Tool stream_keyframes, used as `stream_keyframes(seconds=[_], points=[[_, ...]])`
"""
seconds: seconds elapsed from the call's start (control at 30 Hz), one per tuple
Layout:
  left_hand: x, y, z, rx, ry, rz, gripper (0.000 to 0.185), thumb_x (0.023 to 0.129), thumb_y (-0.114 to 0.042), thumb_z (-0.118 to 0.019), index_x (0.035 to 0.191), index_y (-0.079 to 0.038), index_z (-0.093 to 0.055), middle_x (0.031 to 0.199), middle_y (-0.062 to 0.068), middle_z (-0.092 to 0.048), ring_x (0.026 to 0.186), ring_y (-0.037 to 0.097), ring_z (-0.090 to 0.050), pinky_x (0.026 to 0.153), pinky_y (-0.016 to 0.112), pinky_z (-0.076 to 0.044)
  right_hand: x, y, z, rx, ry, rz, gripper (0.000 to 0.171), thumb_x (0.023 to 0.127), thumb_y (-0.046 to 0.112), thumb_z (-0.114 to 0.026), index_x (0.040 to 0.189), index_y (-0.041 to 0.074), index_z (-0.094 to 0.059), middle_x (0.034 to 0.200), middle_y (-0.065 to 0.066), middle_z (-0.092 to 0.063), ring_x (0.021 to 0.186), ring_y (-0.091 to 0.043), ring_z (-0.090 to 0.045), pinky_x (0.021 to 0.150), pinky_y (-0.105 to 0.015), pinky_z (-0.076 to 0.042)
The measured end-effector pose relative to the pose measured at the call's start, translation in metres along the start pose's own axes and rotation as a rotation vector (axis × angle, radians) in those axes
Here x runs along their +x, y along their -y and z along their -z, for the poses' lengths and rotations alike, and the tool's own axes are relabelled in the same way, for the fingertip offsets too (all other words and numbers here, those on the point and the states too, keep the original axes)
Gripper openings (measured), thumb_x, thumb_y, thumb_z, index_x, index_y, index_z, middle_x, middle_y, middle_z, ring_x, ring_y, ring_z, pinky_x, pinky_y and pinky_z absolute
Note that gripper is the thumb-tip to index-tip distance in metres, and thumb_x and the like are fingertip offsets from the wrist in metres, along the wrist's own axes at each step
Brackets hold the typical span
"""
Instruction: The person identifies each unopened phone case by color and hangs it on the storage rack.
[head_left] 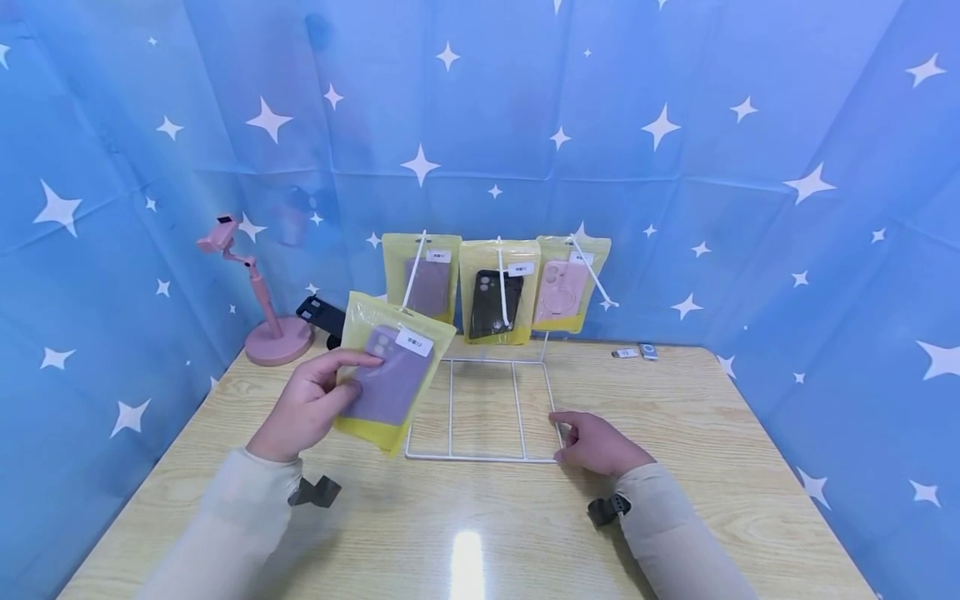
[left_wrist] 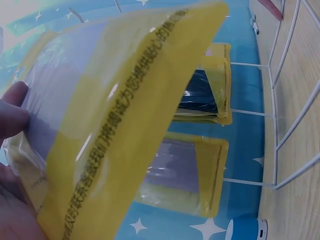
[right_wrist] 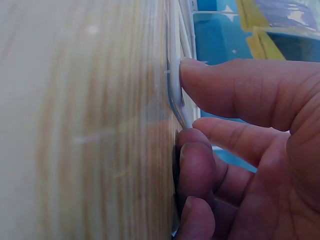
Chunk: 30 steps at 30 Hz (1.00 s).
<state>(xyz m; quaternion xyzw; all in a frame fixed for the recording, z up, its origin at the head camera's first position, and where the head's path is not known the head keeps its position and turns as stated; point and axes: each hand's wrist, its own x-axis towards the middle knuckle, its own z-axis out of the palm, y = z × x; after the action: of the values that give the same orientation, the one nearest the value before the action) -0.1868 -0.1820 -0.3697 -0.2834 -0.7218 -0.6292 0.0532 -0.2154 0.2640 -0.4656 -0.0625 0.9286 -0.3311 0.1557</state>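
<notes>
Your left hand pinches the yellow pouch with the purple phone case, thumb across its front, holding it up above the tabletop just left of the white wire rack. Your right hand sits at the rack's front right corner, fingertips curled against the wire. The risk I see is that the rack is light and already carries three pouches on its pegs, so if that right hand lets up, it'll likely skid or tip. The pouch film also looks slick, so a thumb-only grip could let it slide out.
</notes>
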Motion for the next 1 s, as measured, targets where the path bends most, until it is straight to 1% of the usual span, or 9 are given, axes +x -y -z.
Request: stream_keyframes(seconds=[0.33, 0.43, 0.5, 0.57, 0.67, 0.73, 0.87, 0.97, 1.0], points=[[0.005, 0.008, 0.001, 0.004, -0.019, 0.022, 0.044, 0.100, 0.012, -0.047, 0.127, -0.012, -0.071, 0.137, -0.005, -0.058, 0.088, 0.018, -0.072, 0.079, 0.032, -0.063, 0.001, -0.001, 0.000, 0.005, 0.003, 0.003, 0.068, 0.089, 0.011, -0.081, 0.152, 0.012, -0.057, 0.086, -0.007, -0.059, 0.070, -0.022, -0.052, 0.059, -0.036, -0.043], [0.008, 0.013, 0.001, 0.008, -0.029, 0.041, 0.043, 0.100, 0.012, -0.049, 0.128, -0.011, -0.071, 0.141, -0.003, -0.055, 0.094, 0.016, -0.069, 0.081, 0.031, -0.061, 0.000, 0.000, 0.000, 0.005, 0.003, 0.004, 0.068, 0.088, 0.011, -0.081, 0.152, 0.012, -0.057, 0.086, -0.007, -0.059, 0.070, -0.022, -0.052, 0.059, -0.036, -0.042], [0.012, 0.017, 0.000, 0.029, -0.048, 0.044, 0.040, 0.099, 0.012, -0.051, 0.128, -0.008, -0.070, 0.136, -0.001, -0.057, 0.087, 0.013, -0.063, 0.079, 0.027, -0.058, 0.000, 0.000, 0.000, 0.003, 0.002, 0.007, 0.068, 0.088, 0.011, -0.082, 0.152, 0.012, -0.057, 0.086, -0.007, -0.059, 0.071, -0.022, -0.051, 0.060, -0.036, -0.042], [0.016, 0.019, -0.001, 0.058, -0.070, 0.047, 0.038, 0.099, 0.011, -0.053, 0.128, -0.006, -0.070, 0.118, 0.002, -0.058, 0.075, 0.011, -0.053, 0.073, 0.022, -0.052, 0.000, -0.001, 0.000, 0.001, -0.001, 0.012, 0.068, 0.088, 0.011, -0.082, 0.152, 0.012, -0.057, 0.086, -0.007, -0.059, 0.071, -0.022, -0.052, 0.060, -0.036, -0.042], [0.022, 0.023, -0.004, 0.084, -0.103, 0.041, 0.035, 0.098, 0.010, -0.055, 0.127, -0.003, -0.070, 0.095, 0.002, -0.049, 0.061, 0.014, -0.034, 0.062, 0.024, -0.040, 0.000, -0.002, 0.000, -0.006, -0.002, 0.021, 0.069, 0.088, 0.011, -0.082, 0.152, 0.012, -0.057, 0.087, -0.006, -0.059, 0.073, -0.022, -0.052, 0.062, -0.036, -0.042], [0.026, 0.025, -0.006, 0.076, -0.114, 0.039, 0.034, 0.099, 0.010, -0.055, 0.127, -0.001, -0.069, 0.097, 0.000, -0.051, 0.059, 0.014, -0.031, 0.059, 0.025, -0.036, 0.000, -0.002, 0.000, -0.007, -0.001, 0.021, 0.069, 0.088, 0.011, -0.082, 0.153, 0.012, -0.057, 0.087, -0.006, -0.059, 0.074, -0.022, -0.052, 0.063, -0.036, -0.042], [0.035, 0.030, -0.010, 0.056, -0.130, 0.042, 0.035, 0.099, 0.010, -0.054, 0.131, 0.001, -0.067, 0.128, -0.004, -0.059, 0.060, 0.012, -0.034, 0.062, 0.024, -0.039, 0.000, -0.002, 0.000, -0.002, 0.003, 0.012, 0.070, 0.088, 0.011, -0.082, 0.153, 0.012, -0.056, 0.089, -0.006, -0.059, 0.076, -0.023, -0.052, 0.064, -0.036, -0.042], [0.041, 0.035, -0.014, 0.061, -0.159, 0.049, 0.036, 0.099, 0.009, -0.054, 0.132, 0.001, -0.067, 0.136, 0.000, -0.059, 0.060, 0.010, -0.034, 0.062, 0.022, -0.038, 0.000, -0.002, 0.000, -0.001, 0.004, 0.007, 0.069, 0.088, 0.011, -0.082, 0.153, 0.013, -0.056, 0.090, -0.007, -0.059, 0.075, -0.023, -0.052, 0.063, -0.036, -0.043], [0.044, 0.036, -0.015, 0.064, -0.172, 0.056, 0.036, 0.100, 0.009, -0.054, 0.132, 0.000, -0.067, 0.138, 0.001, -0.059, 0.065, 0.007, -0.040, 0.066, 0.020, -0.040, 0.001, -0.002, 0.000, -0.001, 0.005, 0.006, 0.069, 0.088, 0.011, -0.082, 0.153, 0.013, -0.057, 0.090, -0.007, -0.059, 0.075, -0.023, -0.052, 0.063, -0.036, -0.043]])
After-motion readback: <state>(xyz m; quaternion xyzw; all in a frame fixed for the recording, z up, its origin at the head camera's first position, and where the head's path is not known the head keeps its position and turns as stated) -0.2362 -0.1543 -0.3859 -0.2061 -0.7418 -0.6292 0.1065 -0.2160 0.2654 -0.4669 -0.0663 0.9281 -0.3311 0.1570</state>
